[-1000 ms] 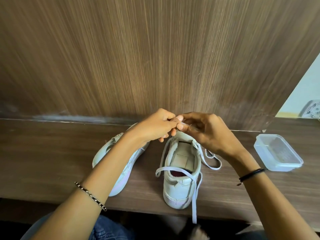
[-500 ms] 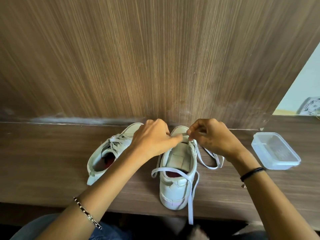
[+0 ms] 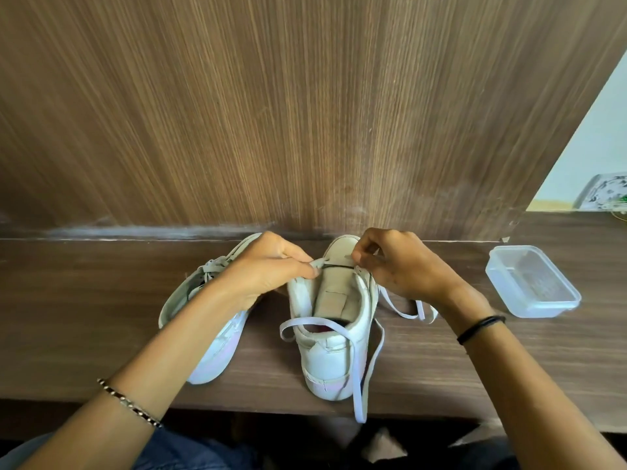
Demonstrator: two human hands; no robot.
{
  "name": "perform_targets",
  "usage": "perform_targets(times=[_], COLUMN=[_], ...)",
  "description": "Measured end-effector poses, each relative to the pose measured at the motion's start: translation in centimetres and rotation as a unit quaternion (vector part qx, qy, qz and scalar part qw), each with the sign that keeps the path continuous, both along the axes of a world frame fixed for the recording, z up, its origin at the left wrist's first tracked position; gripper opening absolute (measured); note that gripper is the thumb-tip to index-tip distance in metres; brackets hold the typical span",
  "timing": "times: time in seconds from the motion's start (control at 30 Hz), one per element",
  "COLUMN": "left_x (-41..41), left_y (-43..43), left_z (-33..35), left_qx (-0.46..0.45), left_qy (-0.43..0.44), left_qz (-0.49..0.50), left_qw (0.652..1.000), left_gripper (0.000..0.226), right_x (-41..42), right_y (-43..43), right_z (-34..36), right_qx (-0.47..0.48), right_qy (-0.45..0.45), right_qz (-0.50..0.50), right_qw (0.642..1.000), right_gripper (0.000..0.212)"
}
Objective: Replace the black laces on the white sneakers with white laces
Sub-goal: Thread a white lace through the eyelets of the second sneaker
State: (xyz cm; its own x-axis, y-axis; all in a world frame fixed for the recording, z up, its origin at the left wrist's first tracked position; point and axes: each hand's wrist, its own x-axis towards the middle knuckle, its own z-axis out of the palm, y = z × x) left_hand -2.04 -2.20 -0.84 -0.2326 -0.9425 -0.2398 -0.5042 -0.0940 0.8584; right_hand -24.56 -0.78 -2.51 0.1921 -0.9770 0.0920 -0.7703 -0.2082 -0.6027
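Two white sneakers (image 3: pixel 217 347) (image 3: pixel 325 361), two hands (image 3: pixel 268 269) (image 3: pixel 403 266), two wristbands (image 3: pixel 129 401) (image 3: pixel 480 329), one loose white lace (image 3: pixel 359 385), one clear plastic container (image 3: pixel 532 283).

Middle sneaker (image 3: pixel 330 354): the front eyelets are covered by the left hand (image 3: pixel 268 269) and right hand (image 3: pixel 403 266). Both pinch the lace (image 3: pixel 315 321) there, with the pinch points behind curled fingers. A thin dark line between the hands is too fine to identify.

Left of this sneaker, a forearm hides the second sneaker's (image 3: pixel 217 351) midsection. To the right, a lace loop passes under the wrist. Farther right, the box (image 3: pixel 532 283) is cloudy and its contents are unclear. Beyond it, a patterned object (image 3: pixel 607 191) is cut by the frame edge. Below the heel, both forearms run off the bottom edge.
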Motion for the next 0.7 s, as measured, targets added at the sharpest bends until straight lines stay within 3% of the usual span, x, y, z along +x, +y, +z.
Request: perform_targets(times=[0.27, 0.7], left_x=[0.4, 0.7], left_y=[-0.4, -0.9], left_z=[0.5, -0.2], left_qx=[0.050, 0.041], left_qy=[0.045, 0.039], left_qz=[-0.031, -0.061], left_qw=[0.997, 0.997], left_gripper=[0.012, 0.017], right_x=[1.3, 0.8], right_y=[0.5, 0.1], right_z=[0.7, 0.9], right_qx=[0.021, 0.064], right_qy=[-0.103, -0.087], right_qz=[0.045, 0.080], right_qw=[0.993, 0.991], right_gripper=[0.011, 0.007])
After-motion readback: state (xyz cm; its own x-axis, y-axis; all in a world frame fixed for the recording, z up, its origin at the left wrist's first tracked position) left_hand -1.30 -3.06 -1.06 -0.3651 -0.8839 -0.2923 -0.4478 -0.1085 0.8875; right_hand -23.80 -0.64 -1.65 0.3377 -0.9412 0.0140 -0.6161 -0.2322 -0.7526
